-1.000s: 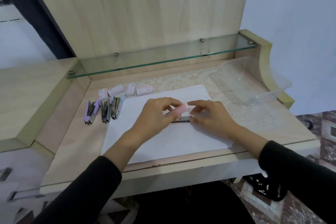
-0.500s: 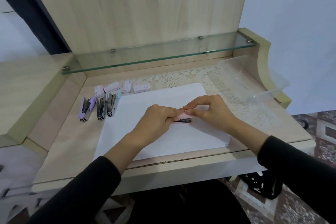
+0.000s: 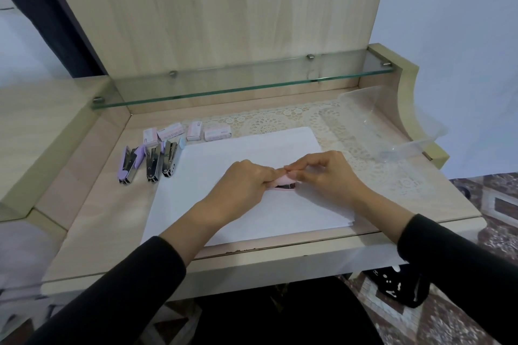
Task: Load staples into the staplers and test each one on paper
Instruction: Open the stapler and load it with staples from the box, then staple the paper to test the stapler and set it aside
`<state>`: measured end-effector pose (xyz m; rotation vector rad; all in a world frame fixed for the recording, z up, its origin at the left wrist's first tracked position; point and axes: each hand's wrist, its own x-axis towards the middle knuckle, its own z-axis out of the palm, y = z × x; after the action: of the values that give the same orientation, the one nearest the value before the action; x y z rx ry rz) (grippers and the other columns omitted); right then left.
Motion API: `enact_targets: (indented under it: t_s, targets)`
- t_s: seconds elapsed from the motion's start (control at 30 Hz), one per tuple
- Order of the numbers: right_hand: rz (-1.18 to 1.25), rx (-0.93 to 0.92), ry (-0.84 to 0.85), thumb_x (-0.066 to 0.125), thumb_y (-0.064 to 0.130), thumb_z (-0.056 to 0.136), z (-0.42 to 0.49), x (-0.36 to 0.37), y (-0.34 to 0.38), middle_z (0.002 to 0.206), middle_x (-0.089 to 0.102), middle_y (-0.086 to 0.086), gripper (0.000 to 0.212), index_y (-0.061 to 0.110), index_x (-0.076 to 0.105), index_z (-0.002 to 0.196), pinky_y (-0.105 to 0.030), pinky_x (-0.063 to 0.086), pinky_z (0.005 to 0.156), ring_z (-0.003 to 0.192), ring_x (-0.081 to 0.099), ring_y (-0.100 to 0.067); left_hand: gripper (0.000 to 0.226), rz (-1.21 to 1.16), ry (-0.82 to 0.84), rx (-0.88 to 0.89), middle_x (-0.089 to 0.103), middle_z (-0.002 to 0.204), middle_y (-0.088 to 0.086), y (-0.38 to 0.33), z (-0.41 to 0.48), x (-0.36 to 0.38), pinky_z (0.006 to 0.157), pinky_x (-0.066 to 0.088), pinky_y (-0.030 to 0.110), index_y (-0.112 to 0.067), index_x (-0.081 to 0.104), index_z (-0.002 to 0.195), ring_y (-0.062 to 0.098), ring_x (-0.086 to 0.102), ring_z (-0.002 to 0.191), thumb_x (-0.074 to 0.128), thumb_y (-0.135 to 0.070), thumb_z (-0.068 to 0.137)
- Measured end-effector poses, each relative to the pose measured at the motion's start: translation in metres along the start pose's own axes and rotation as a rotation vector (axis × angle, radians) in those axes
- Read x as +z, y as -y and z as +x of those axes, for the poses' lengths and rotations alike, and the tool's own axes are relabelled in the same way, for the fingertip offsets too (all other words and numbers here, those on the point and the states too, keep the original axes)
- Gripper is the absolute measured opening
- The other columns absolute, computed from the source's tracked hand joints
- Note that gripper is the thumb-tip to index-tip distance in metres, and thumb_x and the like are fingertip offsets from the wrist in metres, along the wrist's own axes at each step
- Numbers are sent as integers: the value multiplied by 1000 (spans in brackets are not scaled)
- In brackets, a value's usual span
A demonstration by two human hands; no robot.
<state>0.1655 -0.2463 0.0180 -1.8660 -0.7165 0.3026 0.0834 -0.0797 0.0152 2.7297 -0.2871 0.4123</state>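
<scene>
Pink stapler [image 3: 283, 185]: small, pale pink top with a dark metal strip showing under it. We see only a sliver of it, since the fingers cover the rest. It lies low on the white paper [image 3: 238, 154], about mid-sheet, between both hands. We find no readable brand on it.

The left hand [image 3: 246, 185] has a grasping grip, fingers curled over the stapler's left part from above. The right hand [image 3: 322, 176] has a pinching grip, thumb and forefinger meeting on the stapler's right end, the other fingers bent above it. Fingertips of both hands touch over the stapler.

The paper stack lies flat on the counter [image 3: 92, 204], its right part over a lace mat [image 3: 280, 120].

Left of the paper we count three staplers in a row, lying open with metal showing: purple stapler [image 3: 129, 161], middle stapler [image 3: 153, 161], and light-blue stapler [image 3: 170, 158] just beside the paper's corner.

Behind them stand four pink staple boxes [image 3: 194, 130] in a loose line. They are printed, but the text is too small for us to read.

At far right there is a clear plastic tub [image 3: 389, 126], and a glass shelf [image 3: 241, 84] runs above the back.
</scene>
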Motion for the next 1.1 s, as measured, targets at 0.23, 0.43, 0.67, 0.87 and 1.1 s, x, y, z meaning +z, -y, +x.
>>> enact_targets:
  t_s: [0.23, 0.43, 0.67, 0.87, 1.1]
  targets:
    - [192, 54, 6, 64, 5, 82, -7, 2, 1, 85, 72, 6, 11, 10, 74, 83, -8, 47, 65, 76, 65, 0, 35, -28, -1, -18, 72, 91, 8, -2, 0, -7, 71, 48, 35, -24, 58, 123, 26, 62, 77, 53, -10, 90]
    - [39, 33, 10, 52, 32, 90, -2, -7, 0, 99, 69, 9, 27, 21, 66, 110, -12, 43, 84, 97, 61, -2, 35, -163, -69, -136, 69, 105, -1, -6, -1, -11, 76, 38, 5, -20, 61, 119, 14, 62, 91, 57, -6, 87]
    - [105, 51, 29, 69, 27, 77, -8, -6, 15, 83, 71, -8, 23, 7, 71, 89, -11, 47, 73, 75, 62, -4, 31, -564, -300, -302, 65, 86, -11, -31, 12, -24, 66, 48, 7, -26, 61, 108, -3, 61, 76, 67, -11, 81]
    - [511, 124, 10, 62, 15, 83, -12, -15, 24, 102, 64, -29, 37, -15, 55, 103, -36, 55, 83, 91, 65, -34, 30, -669, -297, -266, 65, 91, -14, -50, 22, -29, 77, 52, 19, -40, 57, 96, 2, 63, 82, 67, -17, 81]
    - [476, 183, -127, 57, 22, 86, -20, -42, 23, 91, 70, -19, 19, 7, 47, 92, -44, 56, 79, 81, 69, -34, 12, -488, -126, -340, 63, 98, -7, -54, 28, -20, 74, 48, 9, -20, 68, 93, 1, 59, 85, 68, -22, 80]
